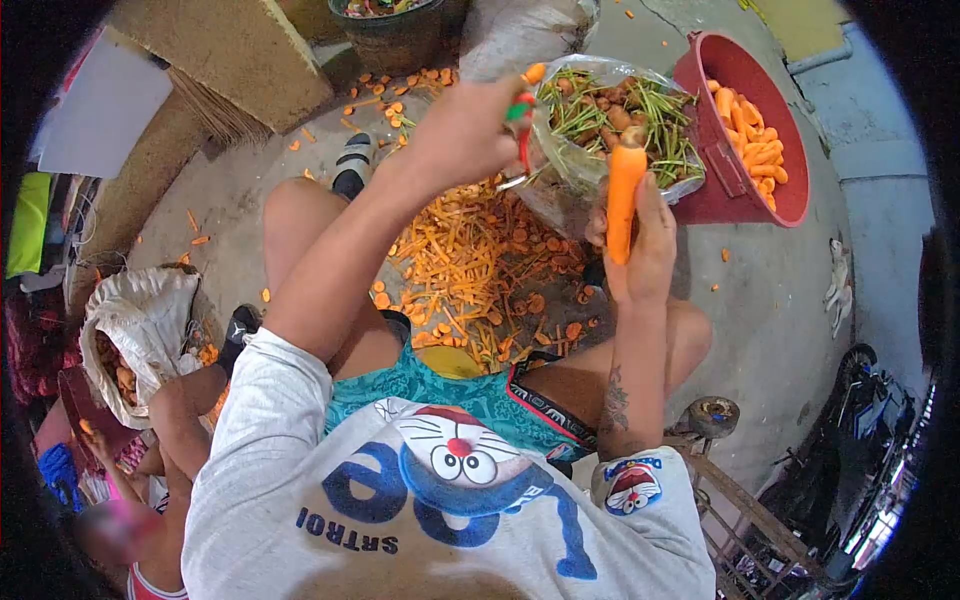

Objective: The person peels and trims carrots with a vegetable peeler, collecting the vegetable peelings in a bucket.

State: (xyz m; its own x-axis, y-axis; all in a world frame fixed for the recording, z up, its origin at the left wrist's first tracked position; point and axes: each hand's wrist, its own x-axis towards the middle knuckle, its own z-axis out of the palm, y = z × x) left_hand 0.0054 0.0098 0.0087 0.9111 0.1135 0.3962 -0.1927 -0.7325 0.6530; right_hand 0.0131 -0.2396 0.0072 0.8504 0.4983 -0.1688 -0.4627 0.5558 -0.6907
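My left hand (475, 135) is closed around a peeler (522, 130) with a red and green handle, its metal end pointing down. A small orange piece (535, 73) shows at the far edge of that hand. Upright in my right hand (645, 235) is a peeled orange carrot (625, 200), its stem end up and my fingers wrapped round its lower part. The peeler and the carrot are apart. Just behind the carrot stands a clear plastic bag (560, 185) of unpeeled carrots (610, 110) with green stalks.
A red tub (690, 150) holds peeled carrots (750, 140) at the right. Peelings and cut ends (460, 260) cover the floor between my legs. A white sack (150, 300) and another person (150, 510) are at the left. A dark bucket (390, 40) stands at the back; a motorcycle (860, 470) is at lower right.
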